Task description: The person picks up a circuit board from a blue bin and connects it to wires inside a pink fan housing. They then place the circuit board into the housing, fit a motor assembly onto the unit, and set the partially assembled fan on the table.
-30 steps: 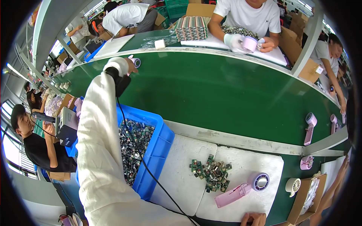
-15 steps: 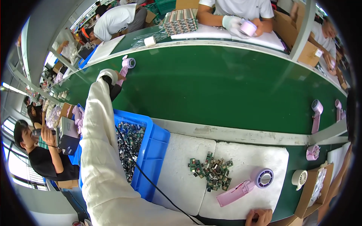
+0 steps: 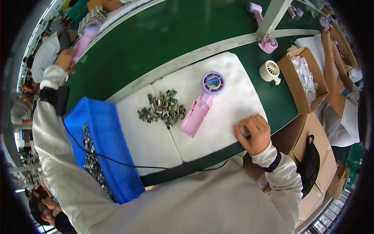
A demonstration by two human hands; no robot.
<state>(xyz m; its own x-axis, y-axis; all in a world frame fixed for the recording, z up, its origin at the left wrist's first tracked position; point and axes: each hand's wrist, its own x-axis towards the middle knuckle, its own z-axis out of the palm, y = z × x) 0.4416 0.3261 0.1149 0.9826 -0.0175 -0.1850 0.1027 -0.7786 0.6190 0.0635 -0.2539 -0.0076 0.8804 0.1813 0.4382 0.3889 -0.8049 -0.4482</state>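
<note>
At the upper left my left hand (image 3: 65,59) is closed round the handle of a pink and purple handheld fan (image 3: 82,43), held over the green belt and slightly blurred. My right hand (image 3: 255,134) rests with curled fingers on the right part of the white foam mat (image 3: 230,105); what its fingers hold, if anything, is hidden. Between the hands another handheld fan (image 3: 196,117) lies on the mat, its pink handle open like a tray and its round purple head (image 3: 213,82) pointing away. A loose pile of small green circuit boards (image 3: 163,107) lies left of it.
A blue bin (image 3: 113,144) of small boards stands at left, a black cable (image 3: 117,159) crossing it. To the right are a cream fan head (image 3: 269,71), a pink fan part (image 3: 268,43) and a cardboard box (image 3: 300,89) of white pieces. A metal post (image 3: 274,17) rises beyond; a co-worker's arms (image 3: 337,78) reach in.
My left hand has lifted the pink fan off the belt. The view has swung right, bringing my right forearm into sight. The fan and boards on the mat look unmoved.
</note>
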